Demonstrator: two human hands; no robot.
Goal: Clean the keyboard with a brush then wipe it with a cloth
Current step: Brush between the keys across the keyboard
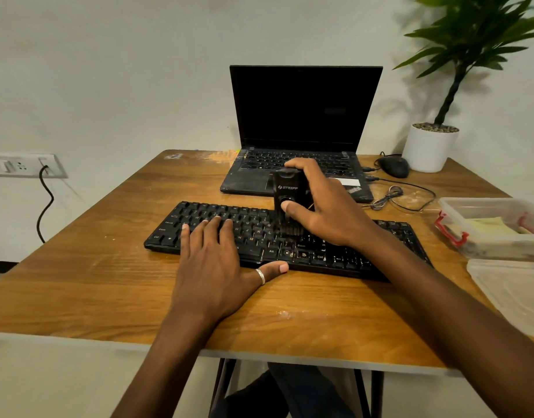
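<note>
A black keyboard (pixel 335 254) lies across the middle of the wooden table (pixel 94 267). My right hand (pixel 326 212) grips a black block-shaped brush (pixel 287 194) upright, its bristles down on the keys near the keyboard's centre. My left hand (pixel 214 267) lies flat on the left half of the keyboard, fingers straight on the keys and the thumb along the front edge. A ring is on that thumb. No cloth is clearly seen.
An open black laptop (pixel 302 116) stands behind the keyboard. A mouse (pixel 394 166) and loose cable (pixel 392 197) lie at back right, beside a white plant pot (pixel 430 147). Clear plastic containers (pixel 495 227) and a lid (pixel 513 291) sit at the right edge.
</note>
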